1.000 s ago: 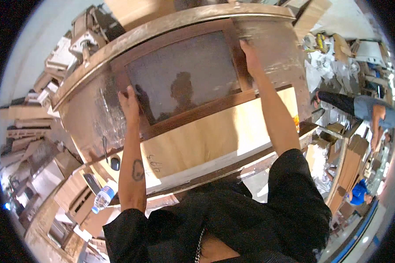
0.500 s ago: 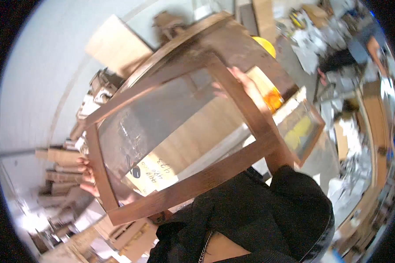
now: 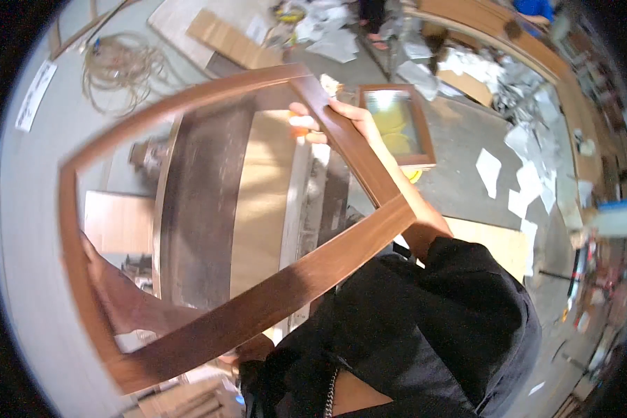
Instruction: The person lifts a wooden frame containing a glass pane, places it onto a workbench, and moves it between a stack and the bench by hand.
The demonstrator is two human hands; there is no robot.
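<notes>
Glass-paned brown wooden frame [image 3: 279,296] aloft: lifting looks done, setting down not. Broad face toward you; long axis slants lower left to upper right. Your right hand [image 3: 355,117]: fingers clasped round right side. Left hand [image 3: 97,263] behind left side; can't tell fingers' state. Below: desk [image 3: 198,209], frame spanning both long edges.

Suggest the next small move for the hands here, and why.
Probably firm up the left hand before shifting the wooden frame. The right hand wraps the right rail, with fingers showing past its inner edge. The left fingers are hidden behind the left rail, so that hold can't be confirmed.
</notes>
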